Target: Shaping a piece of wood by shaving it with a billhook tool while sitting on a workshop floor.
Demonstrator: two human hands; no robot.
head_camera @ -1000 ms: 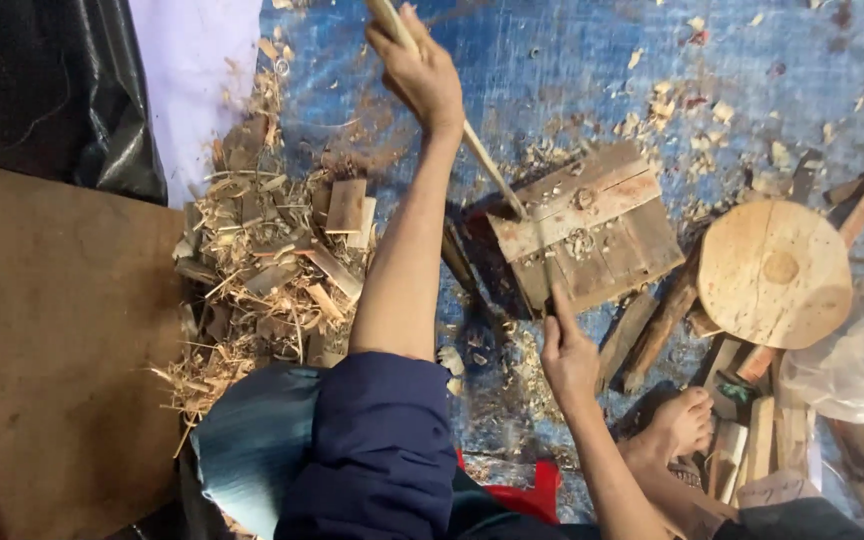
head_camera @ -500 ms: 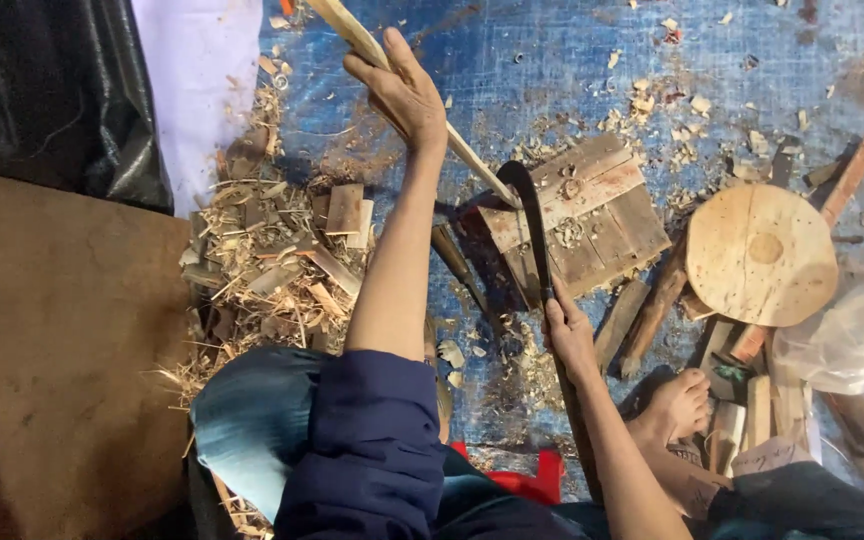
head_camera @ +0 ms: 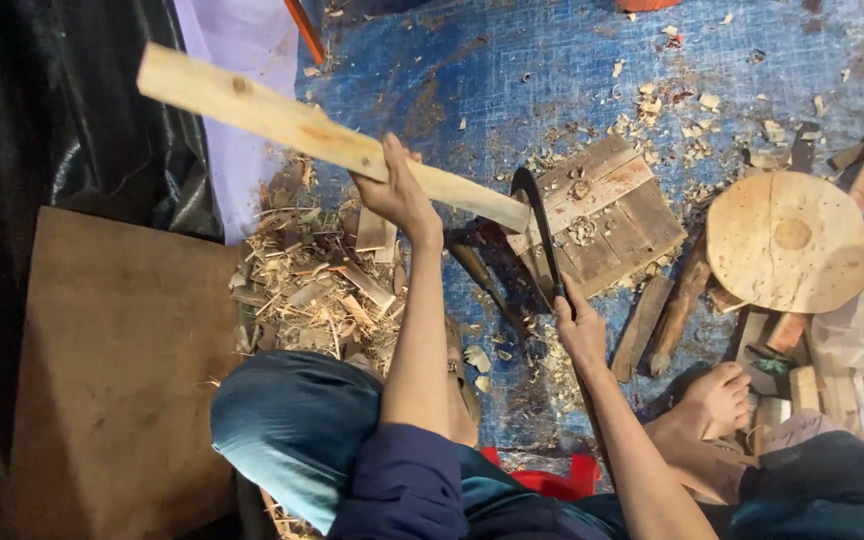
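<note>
A long pale wooden slat (head_camera: pixel 322 135) runs from the upper left of the frame down toward the centre, flat-faced, with a small knot near its far end and orange-brown streaks along the grain. The left hand (head_camera: pixel 397 190) is clamped around its middle. Its lower end rests on a square block of weathered planks (head_camera: pixel 602 225). The right hand (head_camera: pixel 580 330) grips a dark curved blade (head_camera: pixel 542 235), edge beside the slat's end. Wood shavings (head_camera: pixel 322 285) lie piled at centre left on the blue tarpaulin (head_camera: pixel 512 70).
</note>
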